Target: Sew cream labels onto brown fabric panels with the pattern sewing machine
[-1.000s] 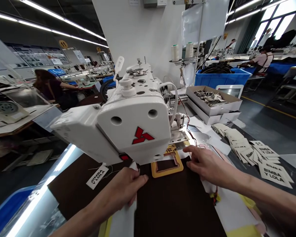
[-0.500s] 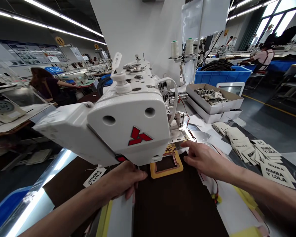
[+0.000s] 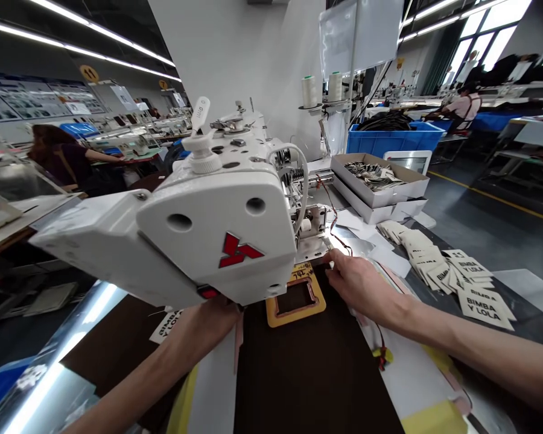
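A white sewing machine (image 3: 217, 235) with a red emblem fills the middle of the view. Beneath its head, dark brown fabric (image 3: 308, 374) lies flat, and a yellow frame plate (image 3: 298, 319) with a rectangular opening rests on it. My left hand (image 3: 226, 310) reaches under the machine head at the left of the plate, its fingers hidden there. My right hand (image 3: 359, 286) is at the fabric's right side, close to the metal clamp, fingers stretched forward and holding nothing I can see. A printed white label (image 3: 165, 325) lies partly covered beside my left forearm.
Several printed labels (image 3: 484, 301) are piled at the right. Behind them stand a cardboard box (image 3: 380, 193) of labels and a blue crate (image 3: 393, 141) of dark pieces. Two thread cones (image 3: 309, 92) stand behind the machine. People work at left (image 3: 63, 157) and far right (image 3: 464, 108).
My left hand has moved further under the machine head, hiding its fingers. My right hand has shifted slightly forward beside the plate. The whole view has moved a little.
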The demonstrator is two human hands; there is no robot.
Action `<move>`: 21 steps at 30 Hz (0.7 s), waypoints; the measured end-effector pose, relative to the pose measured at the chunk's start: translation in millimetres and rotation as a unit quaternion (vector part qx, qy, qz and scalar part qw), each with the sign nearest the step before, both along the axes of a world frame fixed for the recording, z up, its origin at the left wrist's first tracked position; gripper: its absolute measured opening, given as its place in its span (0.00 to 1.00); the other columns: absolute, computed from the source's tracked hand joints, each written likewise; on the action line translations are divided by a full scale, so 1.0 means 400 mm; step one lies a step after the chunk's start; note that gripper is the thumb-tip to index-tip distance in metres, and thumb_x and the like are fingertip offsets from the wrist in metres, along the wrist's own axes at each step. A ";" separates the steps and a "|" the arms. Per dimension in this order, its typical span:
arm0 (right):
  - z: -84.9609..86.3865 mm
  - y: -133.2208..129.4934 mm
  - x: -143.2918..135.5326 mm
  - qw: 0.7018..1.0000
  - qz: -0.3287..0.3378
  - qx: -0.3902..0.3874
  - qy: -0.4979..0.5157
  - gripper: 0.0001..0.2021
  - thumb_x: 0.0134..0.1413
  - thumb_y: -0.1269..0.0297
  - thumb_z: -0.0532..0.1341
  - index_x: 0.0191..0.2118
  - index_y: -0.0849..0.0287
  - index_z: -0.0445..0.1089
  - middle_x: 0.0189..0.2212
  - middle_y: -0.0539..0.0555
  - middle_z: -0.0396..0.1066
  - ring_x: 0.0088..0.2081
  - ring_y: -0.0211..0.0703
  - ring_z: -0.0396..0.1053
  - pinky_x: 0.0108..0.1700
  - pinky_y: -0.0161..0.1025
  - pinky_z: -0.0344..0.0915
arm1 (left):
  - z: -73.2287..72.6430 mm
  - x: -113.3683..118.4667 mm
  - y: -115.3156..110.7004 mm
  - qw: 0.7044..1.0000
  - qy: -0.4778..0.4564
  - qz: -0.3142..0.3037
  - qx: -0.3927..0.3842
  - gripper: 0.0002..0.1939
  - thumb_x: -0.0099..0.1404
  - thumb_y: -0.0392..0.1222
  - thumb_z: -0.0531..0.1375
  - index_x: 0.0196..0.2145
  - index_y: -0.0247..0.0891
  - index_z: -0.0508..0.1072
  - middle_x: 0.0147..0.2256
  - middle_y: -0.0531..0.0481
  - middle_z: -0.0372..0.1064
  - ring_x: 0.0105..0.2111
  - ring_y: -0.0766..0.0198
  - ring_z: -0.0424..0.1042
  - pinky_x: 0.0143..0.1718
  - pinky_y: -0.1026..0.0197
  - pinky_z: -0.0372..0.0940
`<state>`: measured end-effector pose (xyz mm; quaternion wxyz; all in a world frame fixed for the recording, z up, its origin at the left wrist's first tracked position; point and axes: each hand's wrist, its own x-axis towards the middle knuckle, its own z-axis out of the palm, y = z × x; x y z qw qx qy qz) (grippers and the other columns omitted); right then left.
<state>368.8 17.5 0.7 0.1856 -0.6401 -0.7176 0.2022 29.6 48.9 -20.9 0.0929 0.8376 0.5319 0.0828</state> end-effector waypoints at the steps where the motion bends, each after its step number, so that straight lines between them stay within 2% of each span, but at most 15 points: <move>1: 0.001 -0.002 0.001 1.000 0.005 0.004 -0.009 0.09 0.67 0.72 0.54 0.50 0.59 0.67 0.27 0.51 0.73 0.27 0.44 0.69 0.31 0.38 0.56 | 0.006 0.006 -0.009 1.000 0.000 0.006 0.017 0.20 0.77 0.54 0.57 0.32 0.39 0.76 0.27 0.50 0.73 0.28 0.58 0.75 0.33 0.57 0.71; 3: 0.000 -0.003 0.001 1.000 0.008 0.014 -0.026 0.09 0.67 0.73 0.54 0.49 0.59 0.67 0.26 0.50 0.72 0.26 0.45 0.69 0.31 0.38 0.56 | 0.021 0.017 -0.034 0.999 0.002 0.027 0.027 0.23 0.78 0.54 0.52 0.31 0.40 0.77 0.27 0.47 0.75 0.28 0.52 0.77 0.29 0.55 0.70; 5: -0.004 0.000 -0.002 0.999 0.005 0.028 -0.043 0.08 0.67 0.73 0.54 0.48 0.59 0.67 0.28 0.53 0.74 0.28 0.46 0.71 0.31 0.39 0.56 | 0.033 0.022 -0.069 0.999 -0.004 0.028 0.041 0.25 0.79 0.55 0.49 0.34 0.41 0.78 0.31 0.45 0.78 0.33 0.49 0.80 0.30 0.54 0.71; 8: -0.007 0.000 -0.005 0.997 0.005 0.049 -0.066 0.08 0.69 0.72 0.54 0.49 0.60 0.68 0.31 0.55 0.76 0.30 0.48 0.73 0.32 0.40 0.59 | 0.031 0.017 -0.127 0.992 -0.023 -0.068 0.104 0.20 0.80 0.54 0.51 0.49 0.46 0.81 0.49 0.48 0.81 0.51 0.50 0.79 0.50 0.51 0.75; 10: -0.003 -0.013 -0.001 0.995 0.009 0.061 -0.080 0.09 0.71 0.69 0.53 0.50 0.60 0.69 0.36 0.58 0.77 0.32 0.50 0.74 0.34 0.42 0.62 | 0.019 0.010 -0.156 0.976 -0.001 -0.156 0.154 0.19 0.79 0.54 0.55 0.60 0.48 0.76 0.59 0.51 0.75 0.61 0.49 0.74 0.62 0.48 0.69; 12: 0.004 -0.040 0.007 0.991 0.031 0.091 -0.093 0.12 0.74 0.66 0.52 0.52 0.59 0.72 0.44 0.60 0.78 0.38 0.51 0.77 0.37 0.44 0.67 | 0.005 0.004 -0.171 0.964 0.045 -0.203 0.168 0.26 0.78 0.55 0.57 0.68 0.48 0.68 0.66 0.52 0.67 0.66 0.48 0.68 0.67 0.45 0.65; 15: 0.006 -0.102 0.020 0.976 0.127 0.146 -0.097 0.17 0.77 0.63 0.50 0.57 0.56 0.74 0.56 0.58 0.77 0.53 0.54 0.76 0.54 0.50 0.72 | -0.009 0.003 -0.166 0.965 0.078 -0.190 0.165 0.32 0.77 0.59 0.58 0.72 0.47 0.61 0.68 0.51 0.63 0.68 0.46 0.64 0.68 0.42 0.64; 17: -0.004 -0.141 0.026 0.965 0.191 0.149 -0.101 0.19 0.77 0.58 0.52 0.63 0.56 0.71 0.63 0.57 0.73 0.63 0.57 0.70 0.65 0.57 0.66 | -0.011 0.010 -0.156 0.970 0.082 -0.166 0.156 0.34 0.76 0.61 0.58 0.73 0.45 0.60 0.68 0.50 0.63 0.68 0.43 0.64 0.68 0.40 0.64; 19: -0.020 -0.167 0.028 0.962 0.213 0.124 -0.114 0.25 0.75 0.54 0.56 0.70 0.58 0.65 0.67 0.59 0.68 0.70 0.62 0.62 0.69 0.64 0.61 | -0.010 0.021 -0.152 0.974 0.091 -0.149 0.145 0.35 0.76 0.63 0.56 0.72 0.42 0.62 0.67 0.48 0.65 0.67 0.41 0.65 0.66 0.37 0.66; 21: -0.036 -0.179 0.031 0.968 0.195 0.095 -0.124 0.31 0.72 0.52 0.60 0.73 0.62 0.60 0.69 0.64 0.63 0.72 0.65 0.57 0.70 0.67 0.59 | -0.010 0.030 -0.157 0.973 0.100 -0.137 0.159 0.34 0.77 0.63 0.55 0.71 0.40 0.64 0.66 0.46 0.66 0.65 0.40 0.68 0.63 0.36 0.68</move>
